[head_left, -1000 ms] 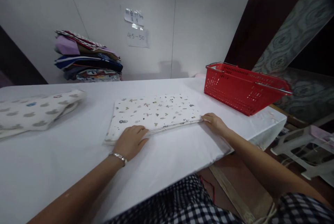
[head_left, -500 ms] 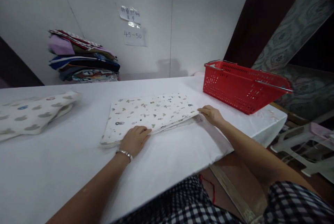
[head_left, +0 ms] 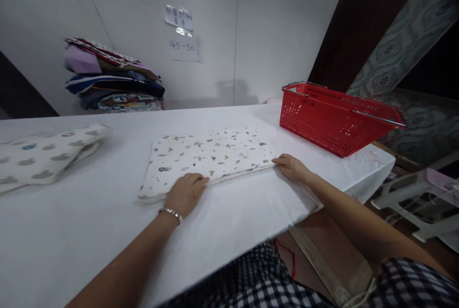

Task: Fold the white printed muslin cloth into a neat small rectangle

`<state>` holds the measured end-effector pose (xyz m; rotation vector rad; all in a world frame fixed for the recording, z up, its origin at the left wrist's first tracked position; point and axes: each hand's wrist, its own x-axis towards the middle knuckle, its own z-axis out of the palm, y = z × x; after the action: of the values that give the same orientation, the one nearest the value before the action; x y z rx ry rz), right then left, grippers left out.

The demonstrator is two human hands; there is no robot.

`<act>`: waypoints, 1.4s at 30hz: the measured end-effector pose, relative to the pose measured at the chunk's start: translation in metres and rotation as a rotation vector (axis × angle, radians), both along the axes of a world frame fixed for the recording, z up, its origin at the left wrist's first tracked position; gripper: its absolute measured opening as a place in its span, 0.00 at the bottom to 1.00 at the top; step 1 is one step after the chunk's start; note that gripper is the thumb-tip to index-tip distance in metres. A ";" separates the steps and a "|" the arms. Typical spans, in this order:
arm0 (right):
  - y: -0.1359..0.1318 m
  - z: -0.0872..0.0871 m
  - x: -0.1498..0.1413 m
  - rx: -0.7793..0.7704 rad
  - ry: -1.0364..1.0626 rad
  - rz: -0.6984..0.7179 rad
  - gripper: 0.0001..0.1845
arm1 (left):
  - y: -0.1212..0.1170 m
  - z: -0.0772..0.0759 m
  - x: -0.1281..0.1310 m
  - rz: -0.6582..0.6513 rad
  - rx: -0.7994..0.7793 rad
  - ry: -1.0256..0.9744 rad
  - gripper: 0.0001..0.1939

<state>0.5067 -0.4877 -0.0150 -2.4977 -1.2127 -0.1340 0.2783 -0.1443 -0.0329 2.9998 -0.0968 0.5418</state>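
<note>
A white cloth with small printed motifs lies folded in layers on the table in front of me. My left hand rests on its near edge, left of the middle, fingers lying flat over the fabric. At the near right corner my right hand pinches the cloth's edge between thumb and fingers. Beyond my left hand, at the table's left side, lies another white cloth with grey shapes, partly out of the frame.
The white-covered table spans the view. A red basket with metal handles stands at the back right. A pile of folded clothes is against the wall at the back left. A white plastic stool stands beyond the table's right end.
My right hand has come slightly down and toward me, bringing the cloth's right corner down flatter on the table. My left hand stays in place on the edge.
</note>
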 end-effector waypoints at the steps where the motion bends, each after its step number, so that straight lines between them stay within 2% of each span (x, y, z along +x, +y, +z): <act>1: 0.001 0.001 0.000 0.020 0.033 -0.017 0.18 | 0.000 0.000 0.000 0.000 0.001 -0.001 0.15; 4: 0.004 0.005 0.002 0.107 0.060 -0.049 0.15 | 0.000 0.000 0.000 0.000 -0.001 -0.002 0.15; 7: 0.009 0.009 0.005 0.145 0.002 0.004 0.12 | -0.001 0.001 0.000 -0.001 -0.006 -0.001 0.15; 11: 0.014 0.012 0.007 0.018 -0.098 0.155 0.11 | -0.002 0.002 0.000 0.003 -0.018 -0.001 0.15; 16: 0.020 0.017 0.005 -0.086 -0.162 0.183 0.11 | -0.003 0.005 -0.001 0.010 -0.033 0.019 0.16; 22: 0.018 0.016 -0.002 -0.048 -0.298 0.145 0.15 | -0.004 0.006 -0.002 0.020 -0.046 0.033 0.16; 28: 0.011 0.012 -0.007 -0.088 -0.259 0.203 0.14 | -0.003 0.005 -0.002 0.015 -0.047 0.034 0.15; 38: 0.017 0.013 0.001 -0.147 -0.236 0.224 0.13 | -0.002 0.003 -0.001 0.005 -0.040 0.013 0.16; 42: 0.019 0.016 0.001 -0.196 -0.315 0.251 0.15 | -0.002 0.003 -0.001 0.008 -0.056 0.012 0.16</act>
<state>0.5079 -0.4687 0.0014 -2.5259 -1.7316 -0.3704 0.2772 -0.1461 -0.0297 2.9495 -0.0672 0.5184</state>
